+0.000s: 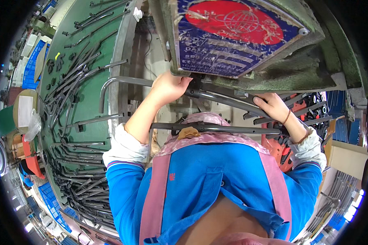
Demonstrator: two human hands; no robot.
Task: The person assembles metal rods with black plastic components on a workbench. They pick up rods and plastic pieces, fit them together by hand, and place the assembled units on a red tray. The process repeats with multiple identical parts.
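Observation:
My left hand is closed around a bent grey metal tube, just beneath the machine head. The tube's hooked end sticks out to the left, past the green table's edge. Its right part slopes down toward my right hand, whose thumb presses on it while the other fingers are mostly hidden. A dark bracket sits on the tube beside my left hand, partly covered by the machine. A second tube lies across my lap, with a tan cloth-like piece against it.
The green table on the left carries many grey tubes in piles, plus a dark glove. On the right, a red bin holds black parts. A cardboard box stands beyond my right arm. The machine overhangs both hands.

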